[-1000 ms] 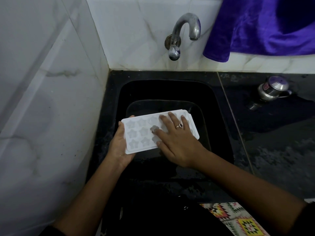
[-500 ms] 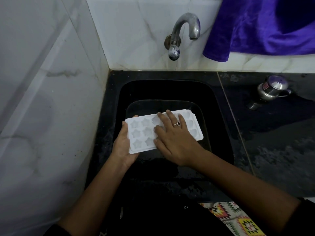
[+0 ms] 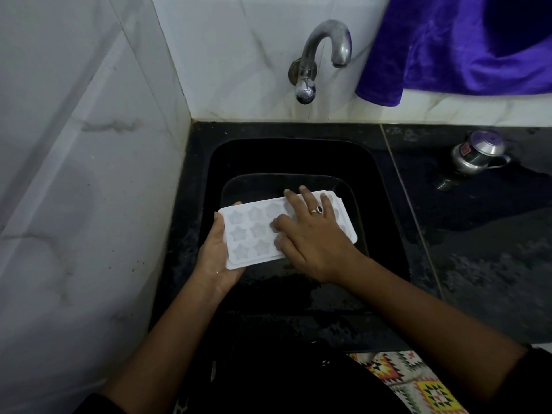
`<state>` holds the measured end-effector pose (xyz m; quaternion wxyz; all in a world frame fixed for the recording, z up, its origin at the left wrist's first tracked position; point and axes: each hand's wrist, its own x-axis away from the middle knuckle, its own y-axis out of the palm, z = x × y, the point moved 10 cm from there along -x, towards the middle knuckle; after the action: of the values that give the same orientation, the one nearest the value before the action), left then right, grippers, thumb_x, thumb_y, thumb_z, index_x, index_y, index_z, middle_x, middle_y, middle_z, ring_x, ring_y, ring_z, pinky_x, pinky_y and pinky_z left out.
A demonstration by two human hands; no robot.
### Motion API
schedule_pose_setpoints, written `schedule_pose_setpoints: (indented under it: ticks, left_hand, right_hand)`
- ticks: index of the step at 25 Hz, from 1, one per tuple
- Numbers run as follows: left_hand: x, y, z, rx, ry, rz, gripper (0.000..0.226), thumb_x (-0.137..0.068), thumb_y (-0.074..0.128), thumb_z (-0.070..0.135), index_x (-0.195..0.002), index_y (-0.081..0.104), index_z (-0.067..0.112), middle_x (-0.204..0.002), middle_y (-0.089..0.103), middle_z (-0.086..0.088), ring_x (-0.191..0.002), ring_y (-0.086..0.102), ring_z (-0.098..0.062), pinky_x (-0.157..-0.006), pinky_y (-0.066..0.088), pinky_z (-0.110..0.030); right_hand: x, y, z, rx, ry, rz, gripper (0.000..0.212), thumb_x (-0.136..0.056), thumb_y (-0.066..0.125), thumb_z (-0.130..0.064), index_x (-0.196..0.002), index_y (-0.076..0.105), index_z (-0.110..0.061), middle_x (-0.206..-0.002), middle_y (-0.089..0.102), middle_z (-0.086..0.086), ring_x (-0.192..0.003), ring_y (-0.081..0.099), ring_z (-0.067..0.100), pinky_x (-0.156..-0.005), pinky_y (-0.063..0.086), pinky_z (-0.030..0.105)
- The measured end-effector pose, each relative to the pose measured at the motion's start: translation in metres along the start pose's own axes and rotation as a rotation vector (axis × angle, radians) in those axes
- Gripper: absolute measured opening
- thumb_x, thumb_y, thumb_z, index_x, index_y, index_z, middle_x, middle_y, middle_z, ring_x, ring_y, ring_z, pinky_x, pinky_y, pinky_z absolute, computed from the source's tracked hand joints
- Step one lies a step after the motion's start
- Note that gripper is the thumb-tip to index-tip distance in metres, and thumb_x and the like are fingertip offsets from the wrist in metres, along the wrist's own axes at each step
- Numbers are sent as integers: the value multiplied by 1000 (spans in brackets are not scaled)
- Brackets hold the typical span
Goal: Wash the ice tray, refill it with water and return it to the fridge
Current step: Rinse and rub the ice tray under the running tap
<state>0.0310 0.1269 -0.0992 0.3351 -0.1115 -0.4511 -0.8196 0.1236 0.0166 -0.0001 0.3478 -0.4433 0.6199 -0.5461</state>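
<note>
Both hands worked over the sink [image 3: 385, 162]: my left hand [image 3: 216, 258] cupped the tray [image 3: 248, 231] by its end, my right hand [image 3: 310, 237] lay flat on it, fingers spread, so I judged each star pocket needed firm rubbing below the dry tap [image 3: 319, 55].

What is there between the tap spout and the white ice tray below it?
Head view: nothing solid. Under the tap, only the black sink's back wall; no water stream shows above the ice tray.
</note>
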Motion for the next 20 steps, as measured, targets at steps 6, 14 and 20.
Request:
schedule_pose_setpoints:
  ticks: [6,14,20]
  left_hand:
    - [-1,-14,21,54,61,36,56,-108,34,57,-116,80,26,-135,70,-15,-118,72,-34,-80,64,-50]
    - [0,-11,15,32,57,6,55,-108,34,57,-116,80,28,-138,68,-14,-120,71,-33,-84,62,-49]
    - [-1,-8,11,-1,29,13,58,-109,32,58,-145,59,21,-147,62,-17,-131,63,-37,-94,59,-53]
  right_hand:
    - [17,8,-1,13,-59,-4,57,-107,21,-51,-162,27,-35,-173,10,15,-160,1,38,-125,2,64]
    - [7,4,6,10,15,4,50,-107,22,-48,-134,55,-21,-171,17,17,-159,4,39,-124,8,66]
    - [1,-3,13,-2,55,17,52,-105,19,-50,-129,56,-22,-170,19,17,-159,4,40,-125,5,65]
